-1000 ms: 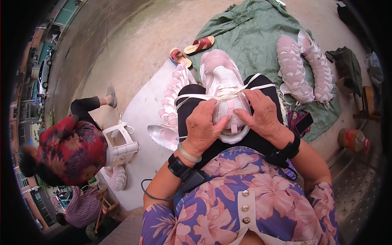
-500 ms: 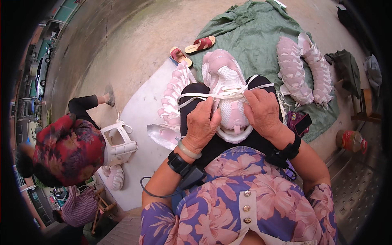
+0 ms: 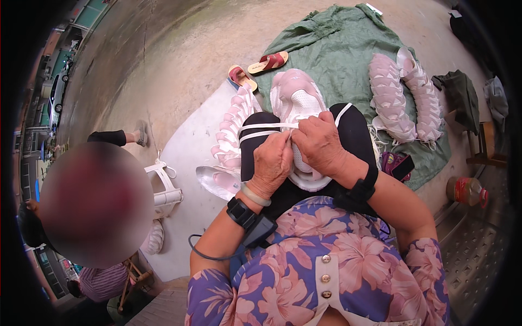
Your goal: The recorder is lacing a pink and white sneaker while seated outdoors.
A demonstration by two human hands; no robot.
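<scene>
A pink and white sneaker (image 3: pixel 297 89) rests on my lap between my knees, its toe pointing away from me. Over its tongue, my left hand (image 3: pixel 273 162) and my right hand (image 3: pixel 321 142) meet, both with fingers pinched on the white shoelace (image 3: pixel 266 126). Loops of that lace stretch left across my dark trouser leg, and one end lies over my right knee. My fingers hide the eyelets and the exact spot where the lace is gripped.
Stacked pink and white shoe uppers (image 3: pixel 389 98) lie on a green cloth (image 3: pixel 337 38) at right; another row (image 3: pixel 234 125) is at left. Red slippers (image 3: pixel 268 62) lie ahead. A white stool (image 3: pixel 166 187) and two people are at left. A plastic bottle (image 3: pixel 466 191) stands at right.
My right hand has moved left across the sneaker to meet my left hand, and its fingers have closed on the lace. The lace that stretched across both knees has shifted. The person at left is now blurred.
</scene>
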